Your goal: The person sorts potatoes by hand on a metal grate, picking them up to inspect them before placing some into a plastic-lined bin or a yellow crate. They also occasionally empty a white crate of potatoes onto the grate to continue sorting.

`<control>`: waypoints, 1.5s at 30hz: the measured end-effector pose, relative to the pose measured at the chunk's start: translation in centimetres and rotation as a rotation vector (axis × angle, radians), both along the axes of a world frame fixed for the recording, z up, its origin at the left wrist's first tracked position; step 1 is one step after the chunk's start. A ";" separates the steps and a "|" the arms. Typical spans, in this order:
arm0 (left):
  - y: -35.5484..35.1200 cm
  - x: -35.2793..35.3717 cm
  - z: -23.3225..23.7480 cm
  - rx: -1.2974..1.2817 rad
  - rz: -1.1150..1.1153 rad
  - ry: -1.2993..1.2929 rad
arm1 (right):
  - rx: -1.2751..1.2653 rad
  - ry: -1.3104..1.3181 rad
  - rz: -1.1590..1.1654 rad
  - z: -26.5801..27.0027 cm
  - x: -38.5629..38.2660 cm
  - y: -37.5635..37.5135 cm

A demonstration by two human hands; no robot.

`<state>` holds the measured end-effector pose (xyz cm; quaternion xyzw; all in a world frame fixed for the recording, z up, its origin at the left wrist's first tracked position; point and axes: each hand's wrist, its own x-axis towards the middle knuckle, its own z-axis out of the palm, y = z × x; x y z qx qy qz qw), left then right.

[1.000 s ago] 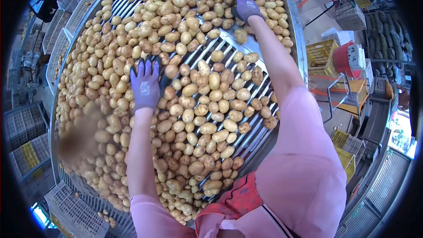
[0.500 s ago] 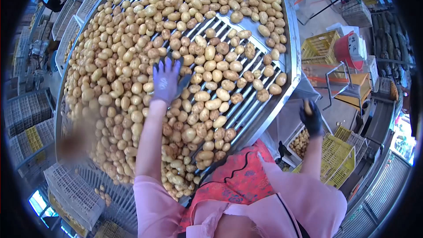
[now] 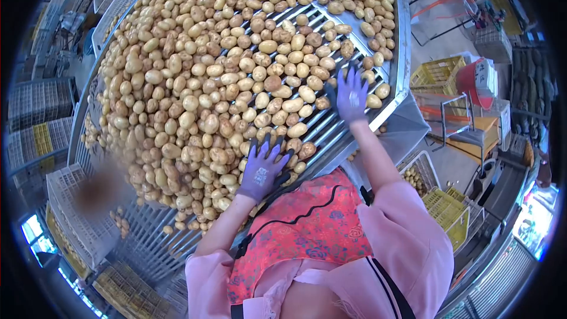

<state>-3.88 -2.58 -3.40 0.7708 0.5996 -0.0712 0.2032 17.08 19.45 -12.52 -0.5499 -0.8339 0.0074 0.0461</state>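
A thick spread of pale brown potatoes (image 3: pixel 177 91) covers the metal roller table (image 3: pixel 331 133) before me. My left hand (image 3: pixel 263 168), in a purple glove with dark fingertips, rests on potatoes near the table's front edge, its fingers spread. Farther right, my right hand (image 3: pixel 352 97), gloved alike, reaches over the rollers with fingers stretched out beside a few potatoes. Neither palm shows, so anything beneath is hidden. Between the two hands, bare rollers show among loose potatoes.
A metal rim (image 3: pixel 403 41) borders the table on the right. Beyond it stand yellow crates (image 3: pixel 437 77), a red bucket (image 3: pixel 469 81) and a white crate (image 3: pixel 420 168) holding potatoes. Pale crates (image 3: pixel 77 212) are stacked at the left. A brown blur covers part of the lower left.
My right hand has moved from beside the table, where it held a potato, onto the rollers; that potato is no longer seen in it. My left hand has drawn back toward me.
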 end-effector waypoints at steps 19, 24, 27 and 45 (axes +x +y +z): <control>14.8 -0.6 -2.2 0.416 0.165 -0.219 | -0.157 0.419 0.336 2.5 -7.9 9.7; 10.4 -2.3 -4.6 0.335 0.310 -0.147 | -0.176 0.570 0.595 2.8 -4.5 1.4; 5.6 0.2 -3.6 0.120 0.189 -0.242 | -0.158 0.434 0.378 -0.8 -0.8 4.9; -6.2 1.8 -5.8 0.067 0.265 -0.007 | -0.129 0.537 0.694 5.1 -12.6 -1.9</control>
